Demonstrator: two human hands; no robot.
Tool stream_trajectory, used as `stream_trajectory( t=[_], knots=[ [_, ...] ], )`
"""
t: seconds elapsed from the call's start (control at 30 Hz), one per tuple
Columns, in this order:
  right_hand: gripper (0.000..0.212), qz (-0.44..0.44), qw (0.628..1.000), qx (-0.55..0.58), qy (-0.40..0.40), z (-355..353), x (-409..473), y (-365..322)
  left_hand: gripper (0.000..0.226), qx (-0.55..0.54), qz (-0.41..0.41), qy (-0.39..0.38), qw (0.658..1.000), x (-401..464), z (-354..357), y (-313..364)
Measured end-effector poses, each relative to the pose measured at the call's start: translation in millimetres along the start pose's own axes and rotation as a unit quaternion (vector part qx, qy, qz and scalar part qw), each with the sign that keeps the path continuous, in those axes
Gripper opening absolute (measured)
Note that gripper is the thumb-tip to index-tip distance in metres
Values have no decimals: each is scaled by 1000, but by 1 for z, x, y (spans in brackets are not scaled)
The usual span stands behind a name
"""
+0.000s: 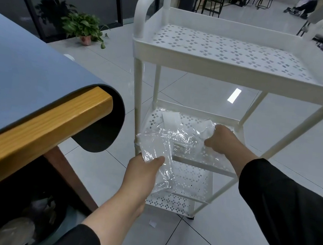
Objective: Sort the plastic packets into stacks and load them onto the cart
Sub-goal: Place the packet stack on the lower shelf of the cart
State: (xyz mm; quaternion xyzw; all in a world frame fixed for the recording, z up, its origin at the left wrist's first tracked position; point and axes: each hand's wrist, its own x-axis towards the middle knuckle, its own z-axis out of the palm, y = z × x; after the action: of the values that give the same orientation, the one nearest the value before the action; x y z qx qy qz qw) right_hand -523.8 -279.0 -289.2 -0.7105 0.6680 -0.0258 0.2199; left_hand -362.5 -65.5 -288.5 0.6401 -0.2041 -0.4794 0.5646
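Pale grey floor tiles [222,243] run under a white tiered cart [221,68] with perforated shelves, standing just beside a wooden table [39,126] covered by a blue mat [20,66]. On the cart's second shelf [232,121] lies a loose pile of clear plastic packets [183,133]. The right hand [221,139] rests on the pile's right edge, fingers curled around the plastic. The left hand [142,170] holds one clear packet [158,152] at the shelf's front left corner, thumb pressed on top, fingers hidden beneath. A potted plant [82,26] sits by the glass wall.
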Motion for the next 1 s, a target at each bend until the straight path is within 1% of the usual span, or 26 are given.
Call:
stream_trajectory(
  t=[0.03, 0.13, 0.17, 0.23, 0.3, 0.37, 0.43, 0.5, 0.57, 0.63, 0.67, 0.73, 0.77, 0.83, 0.87, 0.9, 0.93, 0.97, 1.0],
  knots=[
    [35, 4, 1000, 18, -7, 0, 1, 1, 12, -1, -2, 2, 1000, 0, 0, 0],
    [77, 1, 995, 100, -19, -4, 1, 6, 12, -3, -2, 6, 1000, 0, 0, 0],
    [82, -3, 990, 141, -14, -6, 0, 7, 12, -4, -2, 8, 1000, 0, 0, 0],
    [79, -12, 976, 217, 12, -9, -4, 7, 11, -10, -8, 12, 1000, 0, 1, -1],
    [66, -19, 960, 278, 16, -16, -18, 1, 13, -22, -20, 19, 999, -1, 2, 0],
    [51, -47, 941, 333, -22, -26, -45, -8, 17, -29, -30, 23, 999, -3, 4, 2],
    [41, -96, 922, 366, -80, -34, -79, -17, 20, -27, -32, 19, 999, -3, 6, 3],
    [39, -132, 911, 365, -139, -36, -113, -25, 21, -31, -30, 11, 999, -6, 8, 5],
    [38, -151, 916, 332, -166, -30, -136, -32, 23, -57, -34, -16, 998, -11, 12, 6],
    [36, -188, 945, 225, -144, -18, -145, -39, 34, -92, -49, -37, 994, -17, 16, 6],
    [32, -206, 955, 168, -129, -11, -146, -42, 43, -107, -61, -41, 992, -20, 17, 7],
    [23, -225, 963, 99, -109, -2, -147, -47, 61, -139, -89, -44, 985, -20, 15, 5],
    [27, -233, 963, 85, -107, 1, -148, -50, 61, -143, -93, -47, 984, -21, 12, 4],
    [35, -261, 956, 58, -124, 4, -147, -51, 41, -124, -68, -44, 989, -22, 8, 3],
    [34, -278, 948, 46, -146, 2, -148, -53, 30, -119, -53, -32, 991, -24, 5, 4],
    [31, -287, 943, 42, -165, -2, -147, -54, 24, -119, -49, -16, 992, -24, 1, 3],
    [28, -280, 944, 52, -165, -6, -141, -54, 20, -120, -50, -3, 992, -25, -2, 2],
    [30, -258, 952, 77, -144, -12, -133, -53, 17, -116, -55, 11, 992, -25, -6, 2],
    [38, -230, 962, 98, -108, -17, -121, -53, 15, -110, -59, 22, 992, -25, -10, 2]
  ],
)
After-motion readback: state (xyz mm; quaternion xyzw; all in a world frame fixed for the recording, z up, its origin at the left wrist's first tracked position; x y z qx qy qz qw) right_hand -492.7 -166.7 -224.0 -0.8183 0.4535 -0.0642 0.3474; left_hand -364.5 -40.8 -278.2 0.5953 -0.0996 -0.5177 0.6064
